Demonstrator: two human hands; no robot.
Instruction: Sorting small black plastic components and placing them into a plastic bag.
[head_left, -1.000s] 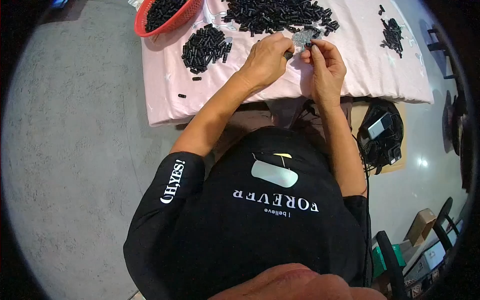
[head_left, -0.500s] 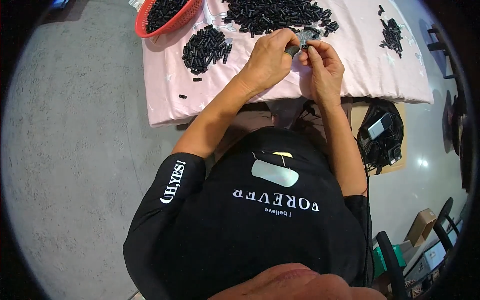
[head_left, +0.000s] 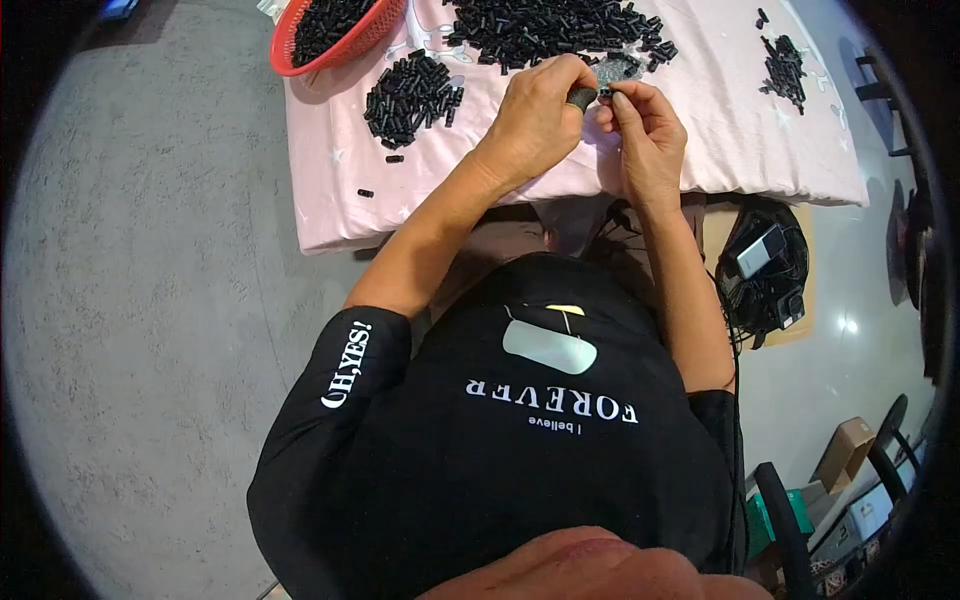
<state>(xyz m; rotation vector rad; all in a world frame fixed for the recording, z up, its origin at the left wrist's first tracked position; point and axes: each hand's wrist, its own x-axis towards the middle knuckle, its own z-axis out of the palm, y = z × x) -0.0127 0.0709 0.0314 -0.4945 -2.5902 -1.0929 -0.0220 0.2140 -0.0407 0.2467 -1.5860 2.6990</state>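
Observation:
My left hand [head_left: 540,115] is closed at the near middle of the cloth-covered table, a dark cover on its thumb. Opposite it, my right hand [head_left: 652,135] pinches with thumb and forefinger. Between the fingertips is a small black tubular piece [head_left: 605,92], mostly hidden by the fingers. Just beyond the hands lies a small patch of clear, glittering bits [head_left: 618,68]. Behind that spreads a large heap of black tubular pieces [head_left: 540,30]. A smaller pile of the same pieces [head_left: 412,98] sits to the left of my left hand.
A red plastic basket [head_left: 283,52] of black pieces stands at the table's far left. Two single pieces lie near the left front edge. Another small pile [head_left: 785,75] is at the right on the pink cloth [head_left: 720,110]. A black bag [head_left: 770,270] with cables is below the right edge.
Both hands stay in nearly the same place, with small shifts of the fingers. The small black piece between the fingertips has moved slightly left. The piles look the same.

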